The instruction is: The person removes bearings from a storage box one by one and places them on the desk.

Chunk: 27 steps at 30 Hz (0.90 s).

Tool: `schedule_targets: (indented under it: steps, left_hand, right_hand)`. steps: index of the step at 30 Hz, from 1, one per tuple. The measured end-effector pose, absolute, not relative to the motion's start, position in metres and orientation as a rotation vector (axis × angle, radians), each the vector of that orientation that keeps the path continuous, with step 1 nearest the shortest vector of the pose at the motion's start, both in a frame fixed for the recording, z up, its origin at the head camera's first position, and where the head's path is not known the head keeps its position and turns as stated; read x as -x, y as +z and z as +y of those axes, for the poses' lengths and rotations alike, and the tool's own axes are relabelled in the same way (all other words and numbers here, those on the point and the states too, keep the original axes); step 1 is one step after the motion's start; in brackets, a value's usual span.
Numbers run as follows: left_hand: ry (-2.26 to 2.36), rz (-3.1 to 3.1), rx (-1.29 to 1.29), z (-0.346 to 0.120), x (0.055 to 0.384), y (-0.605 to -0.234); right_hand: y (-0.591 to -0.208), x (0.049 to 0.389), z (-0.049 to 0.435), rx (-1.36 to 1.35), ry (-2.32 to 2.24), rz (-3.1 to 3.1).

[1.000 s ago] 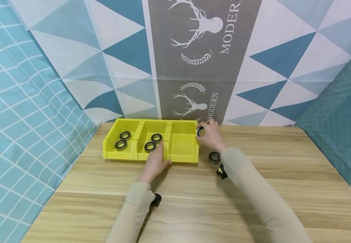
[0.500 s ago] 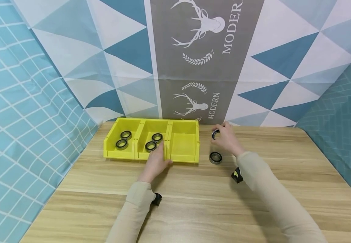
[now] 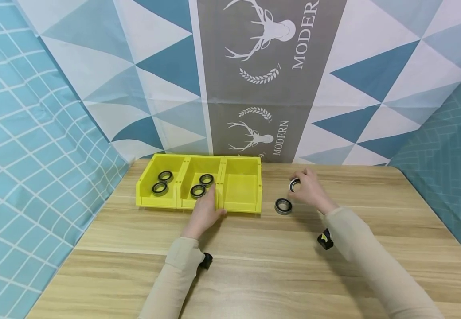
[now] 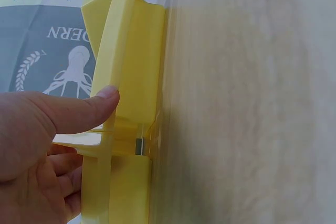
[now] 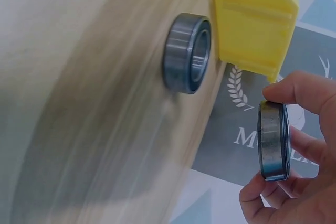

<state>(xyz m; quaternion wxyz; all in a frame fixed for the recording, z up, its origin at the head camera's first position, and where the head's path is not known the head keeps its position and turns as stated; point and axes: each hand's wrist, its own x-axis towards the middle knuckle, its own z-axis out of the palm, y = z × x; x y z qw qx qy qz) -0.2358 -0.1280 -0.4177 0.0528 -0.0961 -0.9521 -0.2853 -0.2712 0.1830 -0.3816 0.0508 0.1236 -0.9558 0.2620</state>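
A row of three joined yellow bins (image 3: 241, 208) stands on the wooden table. My left hand (image 3: 204, 212) grips the front wall between the middle and right bins, thumb outside, as the left wrist view shows. Between thumb and fingers, my right hand (image 3: 311, 189) pinches a ball bearing (image 5: 273, 141) by its rim, to the right of the bins and held off the table. Another bearing (image 3: 283, 206) lies on the table just left of that hand. Two bearings (image 3: 160, 189) are in the left bin and two bearings (image 3: 198, 191) in the middle one. The right bin shows only its bare floor.
Behind the bins rises a patterned wall covering (image 3: 250, 88), and blue tiled sheets (image 3: 23, 133) hang at the left side. The wooden table (image 3: 254, 266) extends in front and to the right. Black straps (image 3: 325, 239) with small devices are on the wrists.
My right hand has moved right, away from the right bin, and slightly nearer me, carrying the pinched bearing. My left hand has stayed on the bins, and the other bearings lie where they were.
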Motion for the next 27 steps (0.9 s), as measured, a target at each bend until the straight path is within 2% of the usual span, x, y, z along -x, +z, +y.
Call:
schedule_targets:
  steps: [27]
  left_hand:
    - [-0.863, -2.899, 0.3, -0.128, 0.238, -0.418]
  right_hand:
    - [-0.415, 0.255, 0.208, -0.435, 0.69, -2.998]
